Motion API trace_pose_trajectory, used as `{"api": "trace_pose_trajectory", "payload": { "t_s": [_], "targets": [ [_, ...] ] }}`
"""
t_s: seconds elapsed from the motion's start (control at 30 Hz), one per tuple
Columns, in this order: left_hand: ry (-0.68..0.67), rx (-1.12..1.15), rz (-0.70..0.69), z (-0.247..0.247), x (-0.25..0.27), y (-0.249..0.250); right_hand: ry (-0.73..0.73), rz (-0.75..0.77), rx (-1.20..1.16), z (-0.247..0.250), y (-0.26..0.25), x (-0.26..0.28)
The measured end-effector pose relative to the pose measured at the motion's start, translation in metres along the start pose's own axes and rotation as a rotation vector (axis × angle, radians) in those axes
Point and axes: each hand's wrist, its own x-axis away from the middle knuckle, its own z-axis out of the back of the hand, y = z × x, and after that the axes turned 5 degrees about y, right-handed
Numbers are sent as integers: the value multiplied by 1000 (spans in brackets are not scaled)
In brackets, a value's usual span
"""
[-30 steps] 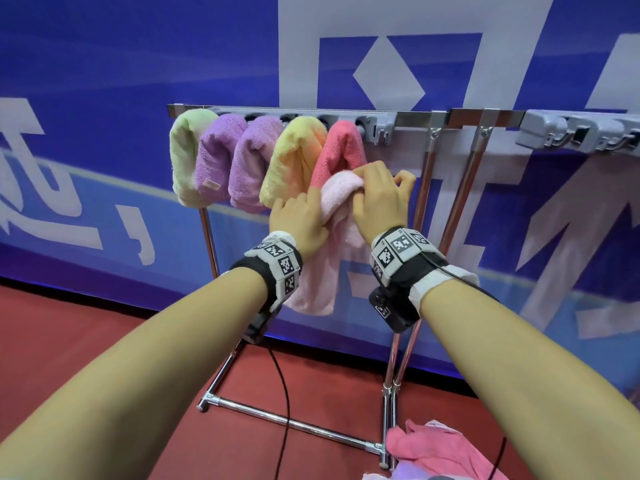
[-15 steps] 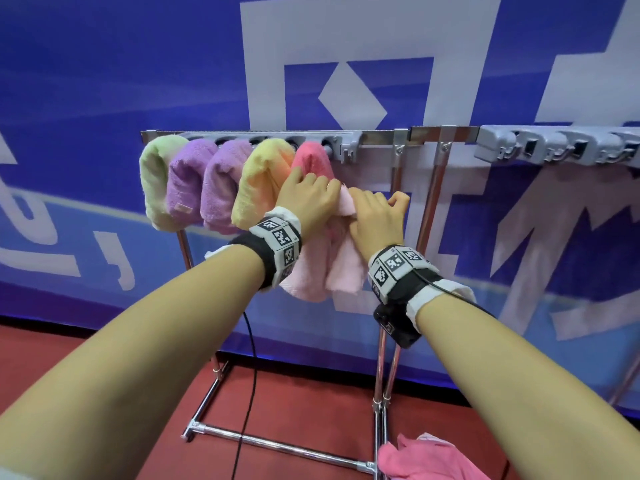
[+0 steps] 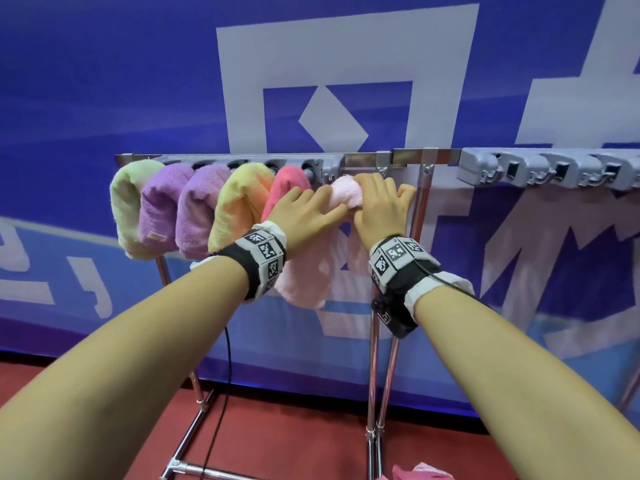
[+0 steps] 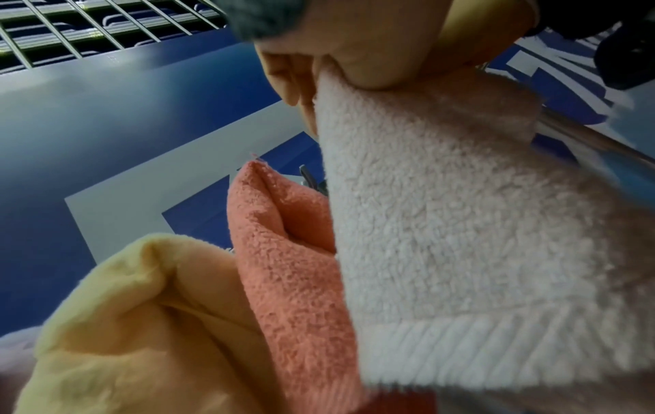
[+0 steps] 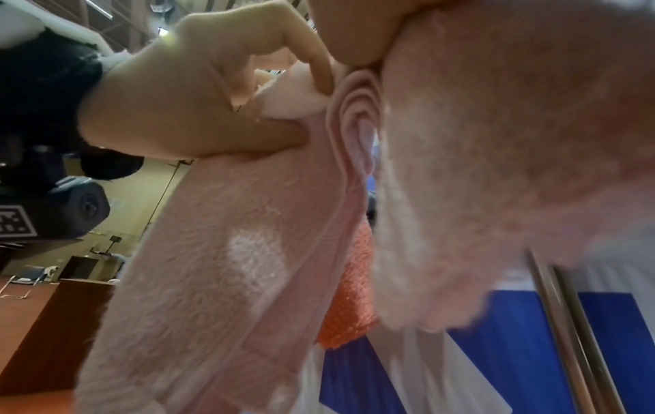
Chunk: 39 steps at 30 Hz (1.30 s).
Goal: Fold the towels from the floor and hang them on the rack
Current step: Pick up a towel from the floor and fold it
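Observation:
A metal rack (image 3: 360,160) carries several folded towels: a green one, two purple, a yellow-orange one (image 3: 242,202) and a coral one (image 3: 287,187). Right of the coral one, both hands hold a folded pale pink towel (image 3: 346,195) up against the top bar, and its end hangs down between my wrists. My left hand (image 3: 308,213) pinches its left side, thumb under the fold. My right hand (image 3: 381,206) grips its right side. In the left wrist view the pale pink towel (image 4: 460,224) hangs beside the coral towel (image 4: 283,252). In the right wrist view the pale pink towel (image 5: 248,252) fills the frame.
A second rack with grey clips (image 3: 547,171) joins on at the right. A blue and white banner (image 3: 104,81) stands close behind. On the red floor lie the rack's base bar (image 3: 194,467), a black cable (image 3: 221,410) and a pink towel (image 3: 422,472).
Both hands have lifted the pale pink towel from below the hung towels up to the top bar, just right of the coral towel.

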Motion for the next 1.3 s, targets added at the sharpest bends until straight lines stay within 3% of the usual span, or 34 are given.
{"api": "trace_pose_trajectory", "payload": {
  "t_s": [0.1, 0.27, 0.43, 0.57, 0.67, 0.73, 0.87, 1.0, 1.07, 1.13, 1.2, 1.3],
  "targets": [
    [10, 6, -107, -11, -3, -16, 31, -12, -12, -9, 6, -10],
    [-65, -48, 104, -29, -16, -38, 82, 6, 25, -25, 5, -25],
    [-32, -207, 34, -28, -31, -50, 85, 58, 59, -41, 6, -31],
    [-41, -219, 76, -41, -37, -53, 37, 164, -162, -50, 8, -24],
    [57, -232, 63, -52, -36, -49, -47, 207, -207, -54, 12, -15],
    [126, -197, 41, -57, -30, -47, -72, 151, -180, -59, 13, -11],
    [121, -172, 107, -58, -25, -45, -28, 21, -218, -61, 9, -14],
    [150, -43, 230, -52, -24, -46, -203, -308, -328, -61, 1, -26],
    [174, 60, 278, -52, -24, -48, -233, -301, -214, -65, 1, -28],
    [154, 59, 299, -52, -22, -48, -270, -192, -67, -70, 4, -28],
    [90, 4, 313, -55, -18, -45, -216, -159, -40, -71, 5, -26],
    [-40, -44, 340, -59, -10, -43, -22, -94, -47, -70, 5, -26]
  ]
}}
